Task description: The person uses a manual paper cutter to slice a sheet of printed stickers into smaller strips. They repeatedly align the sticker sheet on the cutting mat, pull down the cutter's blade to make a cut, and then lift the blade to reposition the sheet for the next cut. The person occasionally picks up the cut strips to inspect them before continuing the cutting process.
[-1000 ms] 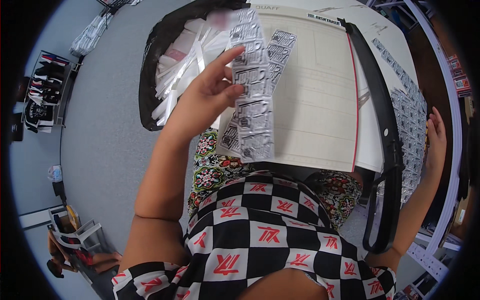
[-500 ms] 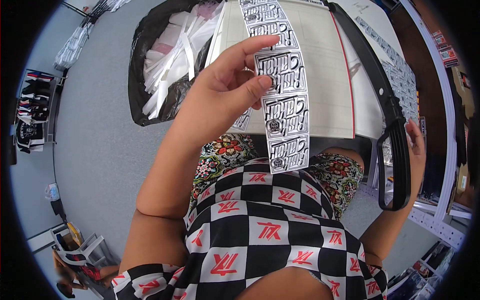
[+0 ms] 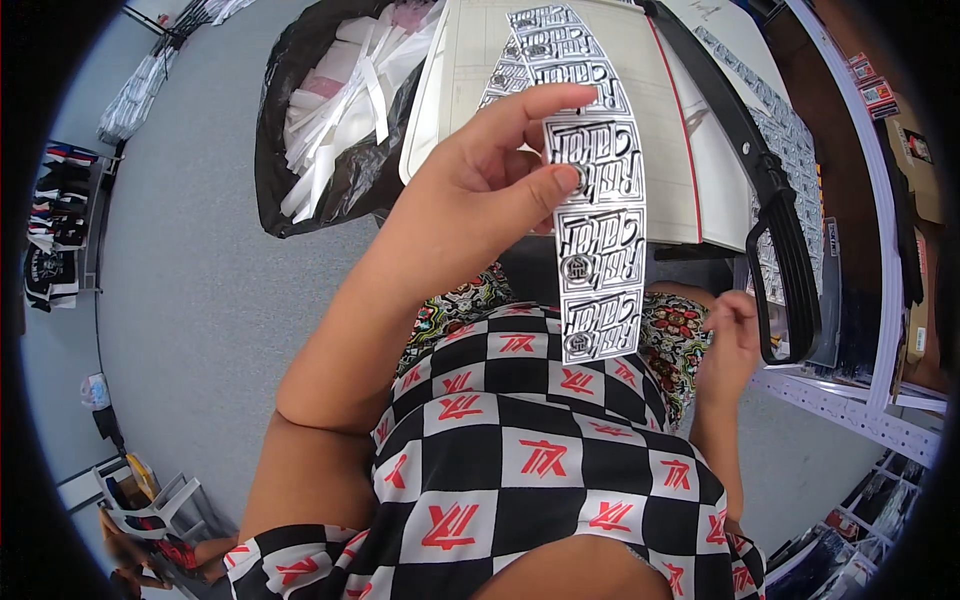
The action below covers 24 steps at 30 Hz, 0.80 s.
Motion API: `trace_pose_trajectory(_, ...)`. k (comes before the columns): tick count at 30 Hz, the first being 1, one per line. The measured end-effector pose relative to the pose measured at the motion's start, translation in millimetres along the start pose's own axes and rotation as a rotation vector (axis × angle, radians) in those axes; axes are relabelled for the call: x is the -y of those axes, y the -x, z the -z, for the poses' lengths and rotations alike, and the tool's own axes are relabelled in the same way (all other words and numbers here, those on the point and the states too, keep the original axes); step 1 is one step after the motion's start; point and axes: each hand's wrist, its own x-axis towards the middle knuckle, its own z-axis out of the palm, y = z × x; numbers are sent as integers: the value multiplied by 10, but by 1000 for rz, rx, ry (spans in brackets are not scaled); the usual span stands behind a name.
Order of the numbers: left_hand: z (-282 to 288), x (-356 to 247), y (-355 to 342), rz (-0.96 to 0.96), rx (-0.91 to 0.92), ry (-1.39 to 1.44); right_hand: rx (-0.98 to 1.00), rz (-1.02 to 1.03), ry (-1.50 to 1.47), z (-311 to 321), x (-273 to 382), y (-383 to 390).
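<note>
The left hand [image 3: 478, 185] pinches a long black-and-white printed strip [image 3: 603, 240]. The empty right hand [image 3: 729, 345] hovers, loosely curled, near a black looped handle [image 3: 801, 290].

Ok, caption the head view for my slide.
Left hand holding a black-and-white printed strip, right hand near the black cutter handle.

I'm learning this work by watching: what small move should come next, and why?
Probably bring the right hand to the near end of the printed strip: only the left hand pinches it, partway along, leaving that end unsupported, while the right hand appears empty.
</note>
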Motion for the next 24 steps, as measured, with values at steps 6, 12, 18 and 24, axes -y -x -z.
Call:
trace_pose_trajectory(6,-59,9,84,-45,55,16,394,-83,-178,-331,364,102)
trace_pose_trajectory(12,-262,2,210,-34,124,32,470,-213,-347,-632,790,23)
trace_pose_trajectory(18,34,-304,93,-809,-332,-1212,499,-18,35,-461,928,-125)
trace_pose_trajectory(24,351,-826,6,-872,-498,-1781,588,216,687,-365,1454,-245)
